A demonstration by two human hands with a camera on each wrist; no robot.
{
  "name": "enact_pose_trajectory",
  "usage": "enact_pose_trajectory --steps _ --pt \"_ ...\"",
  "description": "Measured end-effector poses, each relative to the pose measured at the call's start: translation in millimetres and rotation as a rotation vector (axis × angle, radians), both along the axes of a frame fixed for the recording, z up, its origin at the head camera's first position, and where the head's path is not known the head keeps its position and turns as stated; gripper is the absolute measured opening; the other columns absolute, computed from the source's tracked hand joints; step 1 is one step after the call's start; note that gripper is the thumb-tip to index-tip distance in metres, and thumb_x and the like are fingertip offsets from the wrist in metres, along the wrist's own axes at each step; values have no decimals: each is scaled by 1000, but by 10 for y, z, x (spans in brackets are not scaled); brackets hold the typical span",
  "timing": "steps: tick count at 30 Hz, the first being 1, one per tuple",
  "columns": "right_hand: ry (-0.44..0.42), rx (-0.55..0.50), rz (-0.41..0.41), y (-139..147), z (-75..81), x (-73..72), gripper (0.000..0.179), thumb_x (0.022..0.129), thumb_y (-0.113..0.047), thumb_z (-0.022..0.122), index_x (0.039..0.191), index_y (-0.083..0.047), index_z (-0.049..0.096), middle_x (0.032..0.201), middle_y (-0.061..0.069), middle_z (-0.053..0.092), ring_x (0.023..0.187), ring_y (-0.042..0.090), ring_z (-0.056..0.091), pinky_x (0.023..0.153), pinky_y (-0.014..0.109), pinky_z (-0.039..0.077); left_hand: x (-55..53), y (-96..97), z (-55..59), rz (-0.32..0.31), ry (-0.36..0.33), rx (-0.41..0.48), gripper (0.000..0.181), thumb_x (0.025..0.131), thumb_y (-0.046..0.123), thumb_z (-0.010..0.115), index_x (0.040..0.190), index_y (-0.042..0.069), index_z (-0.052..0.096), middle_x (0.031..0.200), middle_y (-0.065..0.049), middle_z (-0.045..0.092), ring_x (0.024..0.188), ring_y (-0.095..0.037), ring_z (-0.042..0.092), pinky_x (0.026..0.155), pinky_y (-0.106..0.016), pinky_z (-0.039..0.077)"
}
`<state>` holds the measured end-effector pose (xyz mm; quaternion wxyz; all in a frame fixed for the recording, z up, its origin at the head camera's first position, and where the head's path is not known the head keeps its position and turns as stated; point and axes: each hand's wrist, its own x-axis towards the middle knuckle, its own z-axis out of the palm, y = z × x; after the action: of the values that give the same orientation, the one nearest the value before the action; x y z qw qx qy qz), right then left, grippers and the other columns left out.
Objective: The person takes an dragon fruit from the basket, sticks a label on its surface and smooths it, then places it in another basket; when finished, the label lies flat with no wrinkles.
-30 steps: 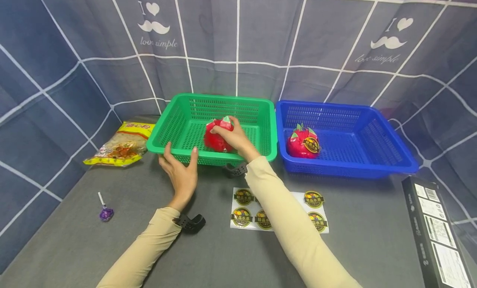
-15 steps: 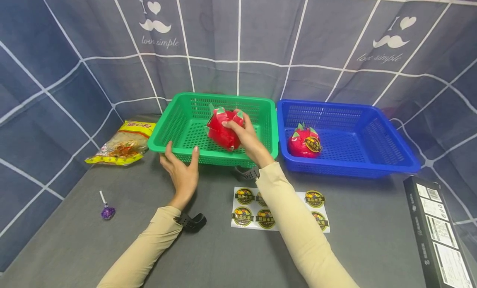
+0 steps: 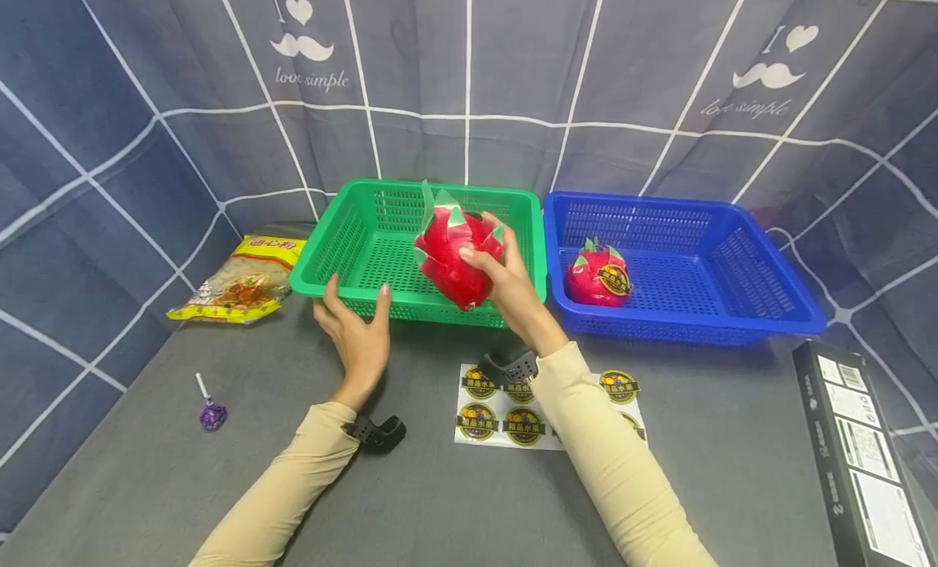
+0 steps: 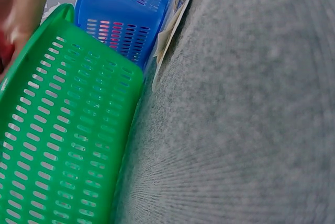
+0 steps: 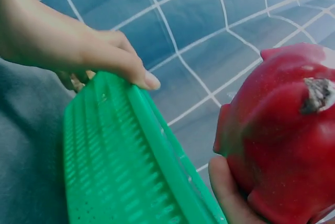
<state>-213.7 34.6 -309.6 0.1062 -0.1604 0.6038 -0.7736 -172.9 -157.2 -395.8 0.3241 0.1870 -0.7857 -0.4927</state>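
Observation:
My right hand (image 3: 516,286) grips a red dragon fruit (image 3: 458,253) with green-tipped scales, tilted above the front of the green basket (image 3: 348,196). The right wrist view shows the dried stub on the base of this dragon fruit (image 5: 282,135), with a finger (image 5: 227,187) beneath it. My left hand (image 3: 355,343) holds the front rim of the green basket, its thumb (image 5: 133,69) over the edge in the right wrist view. A second dragon fruit (image 3: 589,280), bearing a round black-and-gold sticker, sits at the left end of the blue basket (image 3: 703,331).
A sheet of round stickers (image 3: 498,432) lies before the baskets, partly under my right forearm. At left are a yellow-edged food bag (image 3: 245,286) and a purple lollipop (image 3: 212,416). A long black box (image 3: 843,461) lies at right; a checked cloth (image 3: 513,70) hangs behind.
My right hand has lifted the dragon fruit out of the green basket, moving it up and right and tilting it. The left hand stays at the basket's rim.

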Motion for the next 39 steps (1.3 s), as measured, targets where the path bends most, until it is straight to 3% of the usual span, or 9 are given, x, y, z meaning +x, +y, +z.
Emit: enact_pose_trajectory --steps 14,25,34,39 --pt "120 126 -38 327 -154 493 74 73 -16 58 137 -23 22 130 17 41 115 31 48 89 45 47 -8 -9 10 6 6 2 76 79 54 58 139 23 21 144 -21 5 137 -33 6 109 -49 18" --pt "163 204 -7 517 -442 959 83 70 -29 73 133 -9 22 129 18 34 109 33 48 82 42 51 -8 5 3 -2 7 -3 78 79 55 57 139 21 21 144 -22 4 138 -34 5 108 -51 19" --pt "210 221 43 648 -733 1476 77 66 -9 74 128 -5 28 124 17 38 110 14 48 79 31 52 -15 26 -14 2 20 -12 76 79 54 59 138 22 23 142 -22 7 136 -34 9 108 -50 20" --pt "132 190 71 665 -869 1733 77 67 -2 72 129 -6 26 130 9 37 109 9 50 80 33 53 -3 11 -7 5 16 -15 76 80 54 58 139 22 21 142 -22 7 136 -35 8 108 -50 20"
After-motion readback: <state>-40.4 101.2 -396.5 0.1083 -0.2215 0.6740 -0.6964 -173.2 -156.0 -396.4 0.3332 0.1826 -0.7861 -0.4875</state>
